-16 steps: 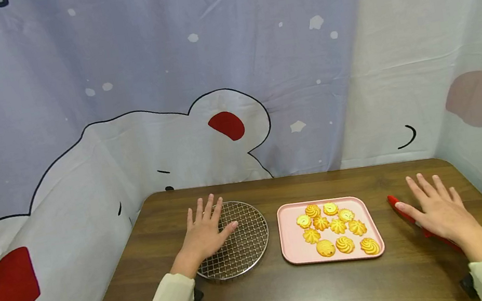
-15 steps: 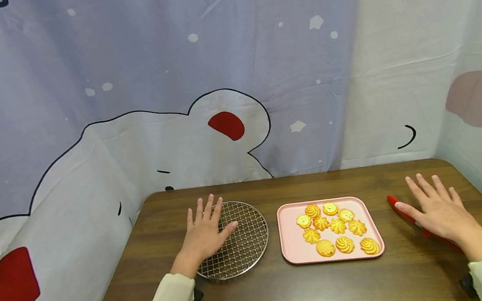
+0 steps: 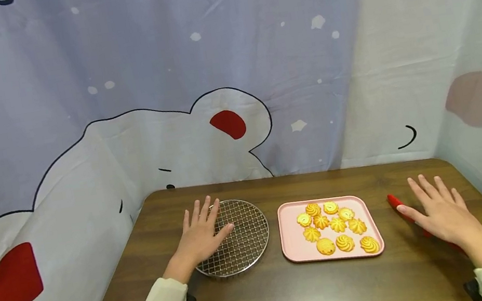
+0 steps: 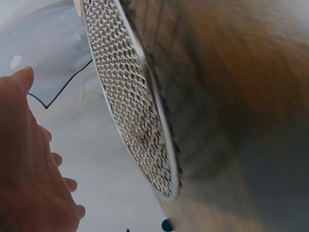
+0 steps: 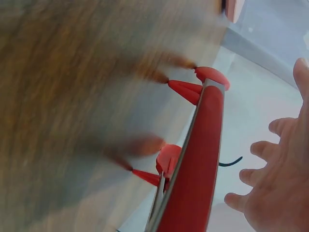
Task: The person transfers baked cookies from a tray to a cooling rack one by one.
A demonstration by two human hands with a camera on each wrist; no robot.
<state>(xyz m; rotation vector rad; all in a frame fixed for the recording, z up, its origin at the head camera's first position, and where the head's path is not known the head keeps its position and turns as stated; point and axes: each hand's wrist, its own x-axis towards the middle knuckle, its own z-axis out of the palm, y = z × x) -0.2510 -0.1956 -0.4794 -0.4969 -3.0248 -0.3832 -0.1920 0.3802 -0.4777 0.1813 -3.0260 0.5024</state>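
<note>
My left hand (image 3: 199,242), fingers spread and straight, overlaps the left side of a round wire mesh rack (image 3: 245,231) in the head view. In the left wrist view the hand is apart from the rack (image 4: 130,96), above its mesh. My right hand (image 3: 448,220) is also spread, over a pair of red tongs (image 3: 395,201) that it partly hides. The right wrist view shows the tongs (image 5: 198,145) lying on the table, with red tips and metal edges, and a gap between them and my fingers. Neither hand holds anything.
Between the hands lies a pink rectangular tray (image 3: 292,240) with several golden cookies (image 3: 338,225) on it. All stand on a brown wooden table (image 3: 292,295). A printed curtain (image 3: 292,58) hangs behind the table and along its sides.
My left hand has shifted slightly left, and my right hand slightly right and nearer. The head view has tilted a little. Rack, tray and tongs stay in place.
</note>
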